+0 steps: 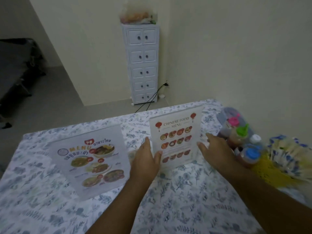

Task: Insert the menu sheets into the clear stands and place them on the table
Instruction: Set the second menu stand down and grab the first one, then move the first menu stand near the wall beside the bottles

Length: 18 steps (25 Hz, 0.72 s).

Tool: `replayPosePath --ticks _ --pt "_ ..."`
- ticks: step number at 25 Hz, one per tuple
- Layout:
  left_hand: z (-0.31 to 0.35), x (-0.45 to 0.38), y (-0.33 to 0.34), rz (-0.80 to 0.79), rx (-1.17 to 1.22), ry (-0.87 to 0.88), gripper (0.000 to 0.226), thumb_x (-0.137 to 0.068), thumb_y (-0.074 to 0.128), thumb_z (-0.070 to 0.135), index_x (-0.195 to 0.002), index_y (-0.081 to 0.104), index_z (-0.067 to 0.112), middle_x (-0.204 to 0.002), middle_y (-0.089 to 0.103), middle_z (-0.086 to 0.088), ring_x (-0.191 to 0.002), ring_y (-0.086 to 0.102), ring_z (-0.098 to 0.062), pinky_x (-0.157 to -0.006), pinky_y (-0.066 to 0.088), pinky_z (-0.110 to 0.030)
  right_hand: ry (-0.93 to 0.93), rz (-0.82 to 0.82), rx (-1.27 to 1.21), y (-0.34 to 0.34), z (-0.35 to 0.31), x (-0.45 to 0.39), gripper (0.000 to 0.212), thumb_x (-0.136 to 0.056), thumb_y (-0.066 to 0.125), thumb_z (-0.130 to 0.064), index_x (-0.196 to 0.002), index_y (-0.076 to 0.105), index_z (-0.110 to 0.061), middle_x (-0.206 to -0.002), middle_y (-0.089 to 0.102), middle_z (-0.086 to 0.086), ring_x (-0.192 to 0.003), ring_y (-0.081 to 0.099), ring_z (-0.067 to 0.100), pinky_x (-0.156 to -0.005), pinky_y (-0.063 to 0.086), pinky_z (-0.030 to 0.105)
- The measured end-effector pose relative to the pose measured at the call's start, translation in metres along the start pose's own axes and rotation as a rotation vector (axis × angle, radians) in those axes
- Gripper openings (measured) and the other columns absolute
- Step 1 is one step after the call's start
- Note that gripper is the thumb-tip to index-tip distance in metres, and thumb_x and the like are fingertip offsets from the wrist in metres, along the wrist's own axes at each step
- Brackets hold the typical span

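Note:
Two clear stands with menu sheets inside stand upright on the table [185, 200], which has a blue floral cloth. The Thai food menu stand [91, 159] is at the left. The Chinese food menu stand [177, 137] is at the centre right. My left hand [146, 159] touches its left edge, thumb on the front face. My right hand [214, 149] is at its right edge, fingers spread and thumb near the front; I cannot see whether it grips the stand.
Sauce bottles with pink, green, white and blue caps [243, 142] crowd the table's right side, beside a yellow and blue bundle [290, 157]. A tall white drawer cabinet [142, 63] stands against the far wall, with a black cable on the floor.

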<state>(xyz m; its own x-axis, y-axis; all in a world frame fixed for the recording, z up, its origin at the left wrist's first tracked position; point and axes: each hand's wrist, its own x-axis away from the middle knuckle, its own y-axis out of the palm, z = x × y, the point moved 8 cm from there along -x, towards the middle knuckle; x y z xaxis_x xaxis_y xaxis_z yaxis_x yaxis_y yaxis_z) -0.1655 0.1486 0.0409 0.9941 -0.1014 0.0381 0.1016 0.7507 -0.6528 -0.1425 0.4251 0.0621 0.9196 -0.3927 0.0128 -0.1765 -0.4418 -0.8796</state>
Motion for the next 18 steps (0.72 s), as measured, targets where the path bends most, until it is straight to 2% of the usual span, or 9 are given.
replayPosePath --ticks 2,4,5,7,8,10,14,16,18 --pt "-0.001 -0.021 0.004 0.056 0.057 -0.032 0.047 -0.102 0.058 0.032 -0.147 0.052 0.017 -0.137 0.068 -0.003 -0.125 0.064 -0.026 -0.094 0.054 -0.034 0.075 -0.081 -0.221 0.008 0.009 -0.033 0.043 -0.099 0.056 -0.042 -0.13 0.06 -0.012 -0.12 0.069 0.012 -0.105 0.066 0.03 -0.087 0.057 0.047" --pt "-0.004 -0.039 0.007 0.142 0.06 -0.04 0.017 -0.102 0.058 0.025 -0.117 0.067 0.021 -0.108 0.077 0.008 -0.099 0.074 -0.018 -0.071 0.055 -0.023 0.035 -0.167 -0.294 0.022 0.009 -0.065 0.026 -0.103 0.048 -0.042 -0.108 0.061 -0.02 -0.105 0.071 0.003 -0.091 0.067 0.021 -0.074 0.057 0.038" --pt "-0.003 -0.047 0.007 0.171 0.075 -0.045 0.011 -0.102 0.058 0.024 -0.107 0.068 0.026 -0.097 0.075 0.021 -0.091 0.074 -0.007 -0.065 0.052 -0.015 0.0 -0.165 -0.284 0.025 0.007 -0.081 0.026 -0.104 0.046 -0.041 -0.092 0.058 -0.021 -0.092 0.07 0.0 -0.081 0.065 0.017 -0.065 0.052 0.032" --pt "0.011 -0.068 0.008 0.194 0.126 -0.058 0.017 -0.101 0.061 0.024 -0.097 0.065 0.04 -0.083 0.07 0.037 -0.085 0.07 0.01 -0.059 0.049 -0.005 -0.064 -0.122 -0.293 0.02 0.002 -0.12 0.033 -0.104 0.046 -0.038 -0.076 0.048 -0.022 -0.075 0.062 -0.003 -0.066 0.059 0.012 -0.054 0.041 0.026" --pt "0.024 -0.087 0.011 0.205 0.147 -0.052 0.018 -0.101 0.061 0.024 -0.096 0.065 0.042 -0.082 0.069 0.04 -0.085 0.069 0.013 -0.059 0.05 -0.004 -0.099 -0.102 -0.32 0.012 0.0 -0.146 0.033 -0.105 0.047 -0.037 -0.075 0.047 -0.022 -0.073 0.061 -0.005 -0.064 0.058 0.009 -0.053 0.04 0.024" --pt "0.056 -0.13 0.015 0.246 0.166 -0.021 0.014 -0.1 0.063 0.026 -0.099 0.067 0.039 -0.084 0.071 0.033 -0.085 0.07 0.008 -0.067 0.052 -0.009 -0.158 -0.059 -0.353 -0.013 -0.006 -0.202 0.032 -0.105 0.047 -0.036 -0.077 0.051 -0.02 -0.073 0.061 -0.006 -0.064 0.059 0.006 -0.053 0.044 0.025" --pt "0.118 -0.233 0.044 0.289 0.199 0.056 0.009 -0.1 0.063 0.027 -0.104 0.07 0.029 -0.093 0.073 0.023 -0.087 0.07 0.004 -0.074 0.056 -0.021 -0.255 0.055 -0.346 -0.07 0.003 -0.318 0.039 -0.104 0.049 -0.037 -0.068 0.043 -0.021 -0.063 0.055 -0.009 -0.052 0.055 -0.007 -0.042 0.038 0.011" --pt "0.138 -0.278 0.07 0.278 0.205 0.071 0.008 -0.099 0.064 0.024 -0.103 0.071 0.025 -0.091 0.072 0.022 -0.085 0.07 0.005 -0.073 0.056 -0.017 -0.25 0.087 -0.344 -0.078 0.023 -0.363 0.038 -0.104 0.049 -0.038 -0.072 0.047 -0.017 -0.065 0.057 -0.007 -0.052 0.054 -0.003 -0.042 0.037 0.011" --pt "0.152 -0.316 0.1 0.246 0.185 0.081 0.01 -0.099 0.064 0.023 -0.103 0.07 0.029 -0.088 0.069 0.026 -0.082 0.068 0.01 -0.07 0.053 -0.011 -0.201 0.105 -0.352 -0.074 0.051 -0.4 0.038 -0.104 0.048 -0.039 -0.083 0.055 -0.008 -0.072 0.062 -0.001 -0.06 0.056 0.008 -0.048 0.042 0.019"
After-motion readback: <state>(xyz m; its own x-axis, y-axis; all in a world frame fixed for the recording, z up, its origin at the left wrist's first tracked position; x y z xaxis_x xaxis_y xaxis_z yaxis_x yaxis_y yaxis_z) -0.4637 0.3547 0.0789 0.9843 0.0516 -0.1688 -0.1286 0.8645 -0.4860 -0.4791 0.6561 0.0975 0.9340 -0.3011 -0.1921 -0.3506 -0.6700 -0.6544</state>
